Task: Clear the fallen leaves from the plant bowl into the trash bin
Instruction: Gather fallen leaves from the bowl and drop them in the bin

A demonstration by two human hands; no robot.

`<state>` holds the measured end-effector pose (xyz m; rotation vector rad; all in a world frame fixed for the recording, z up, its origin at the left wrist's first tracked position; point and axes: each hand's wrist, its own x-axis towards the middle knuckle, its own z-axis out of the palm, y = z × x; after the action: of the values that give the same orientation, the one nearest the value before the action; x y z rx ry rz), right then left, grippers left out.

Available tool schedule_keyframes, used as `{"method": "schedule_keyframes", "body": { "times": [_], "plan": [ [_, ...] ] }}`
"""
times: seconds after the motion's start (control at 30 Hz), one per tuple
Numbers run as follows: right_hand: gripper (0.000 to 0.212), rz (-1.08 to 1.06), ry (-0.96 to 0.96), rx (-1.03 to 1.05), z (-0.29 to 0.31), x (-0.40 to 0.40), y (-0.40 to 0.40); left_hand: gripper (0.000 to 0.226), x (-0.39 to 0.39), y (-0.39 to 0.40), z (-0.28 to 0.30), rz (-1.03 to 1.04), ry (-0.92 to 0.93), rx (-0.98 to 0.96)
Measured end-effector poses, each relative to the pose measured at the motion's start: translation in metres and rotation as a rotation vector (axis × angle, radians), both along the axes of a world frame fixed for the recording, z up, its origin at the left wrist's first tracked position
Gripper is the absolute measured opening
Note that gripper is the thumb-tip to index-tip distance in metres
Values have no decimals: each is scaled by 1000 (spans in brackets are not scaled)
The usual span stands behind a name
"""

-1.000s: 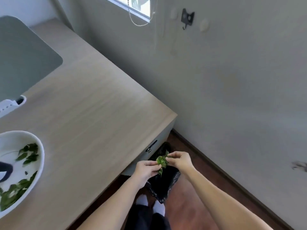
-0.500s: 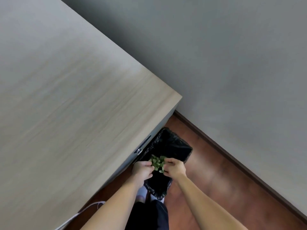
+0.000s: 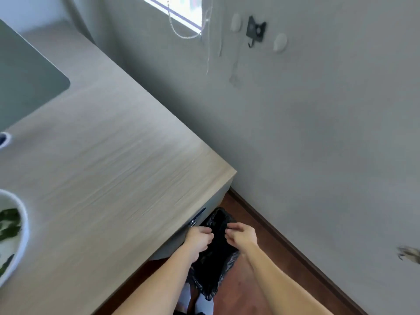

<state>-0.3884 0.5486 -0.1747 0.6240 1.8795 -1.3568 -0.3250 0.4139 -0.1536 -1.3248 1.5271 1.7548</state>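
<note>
Head view: left hand (image 3: pixel 198 239) and right hand (image 3: pixel 242 237) hover above trash bin (image 3: pixel 219 218), both curled, empty.

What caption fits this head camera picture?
Left hand and right hand, empty, above the black-bagged trash bin; green leaves in the round white bowl.

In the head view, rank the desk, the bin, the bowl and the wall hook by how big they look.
1. desk
2. bin and bowl: they look alike and both are only partly visible, so no ranking between them
3. hook
</note>
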Motion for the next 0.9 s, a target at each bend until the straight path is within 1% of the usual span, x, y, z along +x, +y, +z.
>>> {"method": "schedule_keyframes", "body": {
  "times": [0.13,0.2,0.23,0.3,0.4,0.53,0.63,0.83,0.9],
  "plan": [
    [12,59,93,-35,58,-15,-13,23,-1,-12,66,-20,149,-95],
    [10,120,144,-42,79,-27,-25,25,-1,-25,94,-21,220,-160],
    [9,168,167,-57,92,-28,-41,28,6,-40,108,4,254,-204],
    [8,236,225,-98,110,-28,-72,22,22,-69,130,49,301,-254],
    [11,382,254,-153,136,-15,-121,21,57,-114,147,148,336,-344],
    [12,557,239,-197,147,20,-197,25,127,-176,151,268,291,-530],
    [11,686,248,-216,151,55,-254,23,186,-221,149,330,221,-615],
    [9,887,355,-163,156,128,-349,19,303,-297,126,410,87,-773],
    [8,949,433,-120,157,152,-375,18,331,-319,116,400,54,-809]
  ]
}}
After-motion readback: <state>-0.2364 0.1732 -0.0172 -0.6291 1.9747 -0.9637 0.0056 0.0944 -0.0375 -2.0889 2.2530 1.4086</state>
